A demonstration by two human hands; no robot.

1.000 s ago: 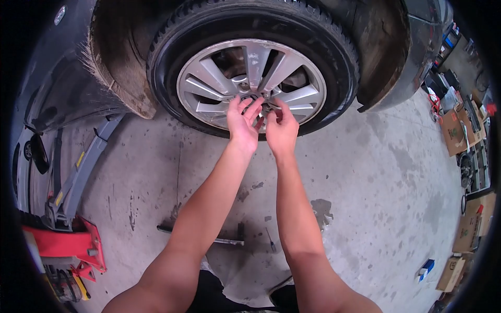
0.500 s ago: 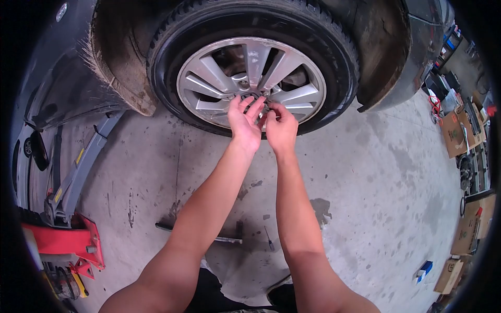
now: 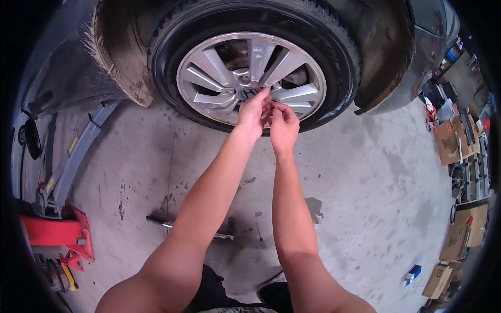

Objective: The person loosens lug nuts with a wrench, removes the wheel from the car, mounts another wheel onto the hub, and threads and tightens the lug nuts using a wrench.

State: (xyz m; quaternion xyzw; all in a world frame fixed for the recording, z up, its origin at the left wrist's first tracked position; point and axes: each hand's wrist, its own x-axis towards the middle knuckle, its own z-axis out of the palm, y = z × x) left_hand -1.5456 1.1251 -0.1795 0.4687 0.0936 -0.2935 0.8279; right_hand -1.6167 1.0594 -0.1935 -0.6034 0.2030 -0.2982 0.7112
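Observation:
A silver alloy wheel (image 3: 255,57) with a black tire (image 3: 342,78) fills the top middle of the head view, and its center cap (image 3: 248,93) bears an H emblem. My left hand (image 3: 251,116) reaches to the lug hole just right of the cap, fingers drawn together at it; whatever is at their tips is too small to make out. Close beside it, my right hand (image 3: 284,122) is closed in a pinch in front of the lower spokes, its fingertips near the left hand's fingers. What the right hand holds, if anything, is hidden.
On the concrete floor lie a dark-handled bar tool (image 3: 159,221) and a thin screwdriver-like tool (image 3: 260,236). A gray lift arm (image 3: 78,151) and red stand (image 3: 57,232) are at left. Cardboard boxes (image 3: 453,141) and a small blue box (image 3: 413,275) are at right.
My left hand has turned from palm-up with spread fingers to fingers together at the lug hole, uncovering the center cap. My right hand stays pinched near the same spot.

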